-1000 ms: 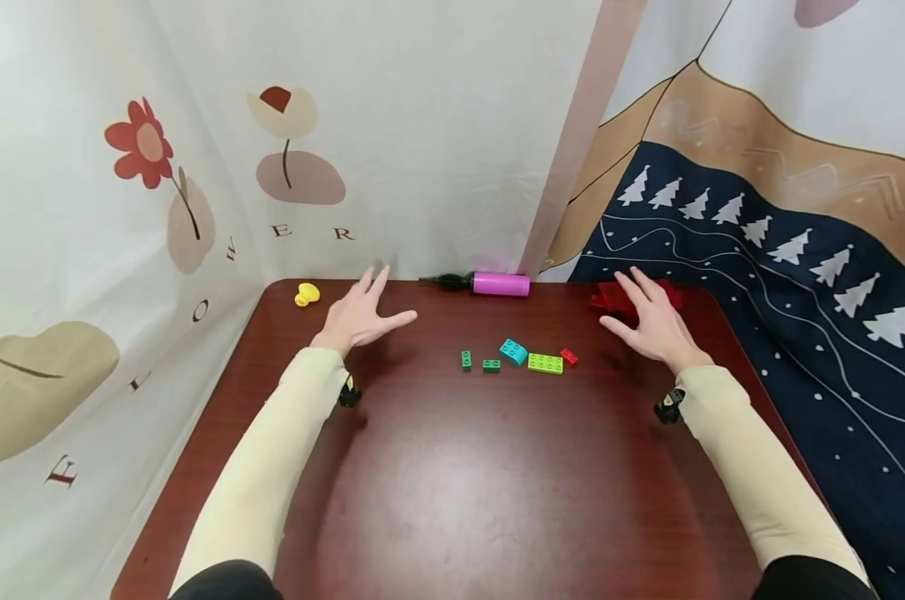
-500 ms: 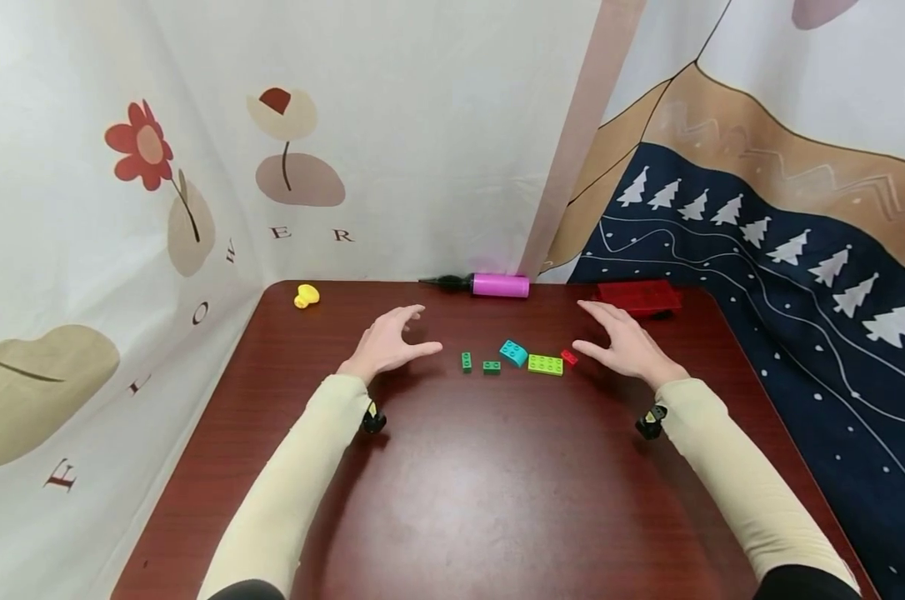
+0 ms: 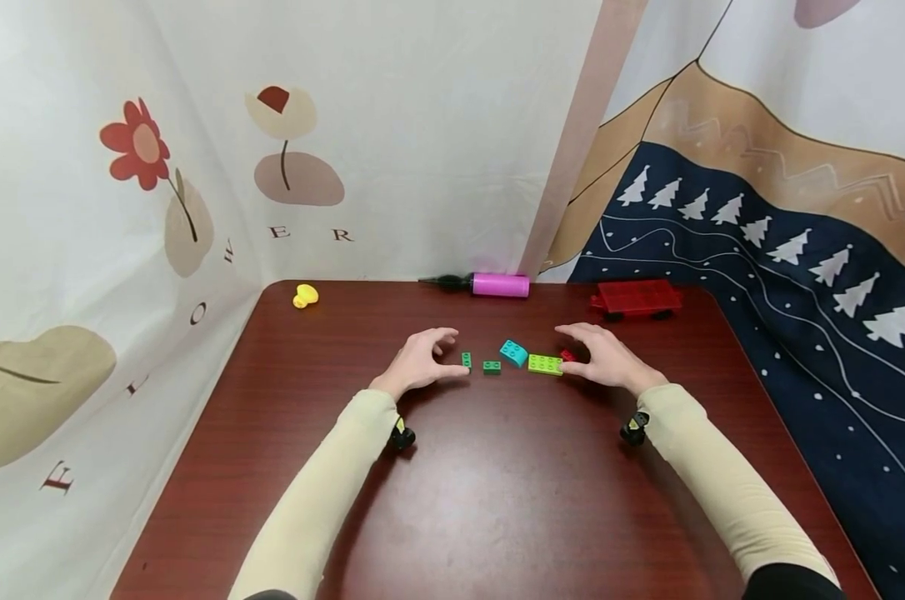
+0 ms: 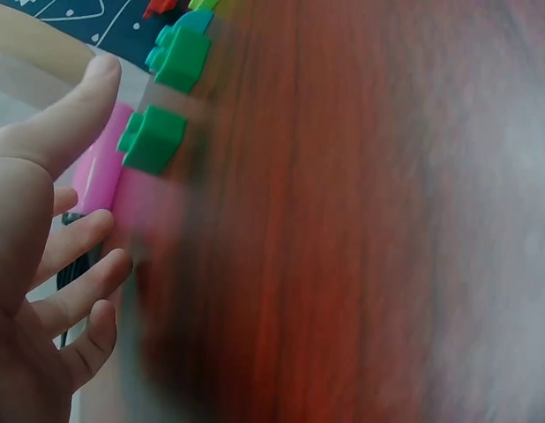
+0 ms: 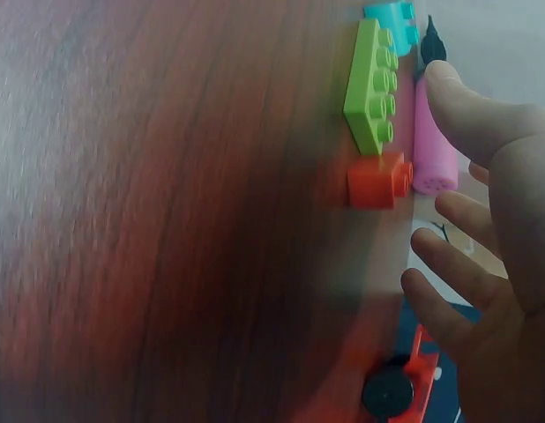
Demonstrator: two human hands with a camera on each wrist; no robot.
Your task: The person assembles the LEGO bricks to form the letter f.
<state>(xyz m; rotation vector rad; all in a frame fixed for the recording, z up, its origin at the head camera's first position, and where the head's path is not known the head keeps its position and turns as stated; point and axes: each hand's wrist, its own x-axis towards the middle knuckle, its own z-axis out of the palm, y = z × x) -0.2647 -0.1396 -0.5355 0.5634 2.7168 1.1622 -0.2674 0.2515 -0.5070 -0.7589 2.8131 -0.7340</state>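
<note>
My left hand (image 3: pixel 421 360) hovers beside two small green bricks, its thumb and relaxed fingers spread around nothing. The nearer green brick (image 3: pixel 466 360) is right at the thumb tip; the other green brick (image 3: pixel 492 367) lies just to its right. On the other side, my right hand (image 3: pixel 601 357) is held with loose fingers over a small red brick (image 5: pixel 377 181), partly hidden behind it in the head view. Its thumb tip is close to the right end of a lime green brick (image 3: pixel 546 364). Between the hands, a turquoise brick (image 3: pixel 513 352) lies at an angle.
At the back edge of the brown table (image 3: pixel 467 483) lies a pink hand pump (image 3: pixel 501 285) with a black nozzle. A red wheeled wagon (image 3: pixel 638 297) stands at the back right. Toward the back left is a small yellow toy (image 3: pixel 306 295). Printed curtains hang behind the table.
Both hands have come inward and down toward the row of bricks, their fingers curving more. The red wagon, covered by the right hand before, now shows fully. The bricks have stayed put.
</note>
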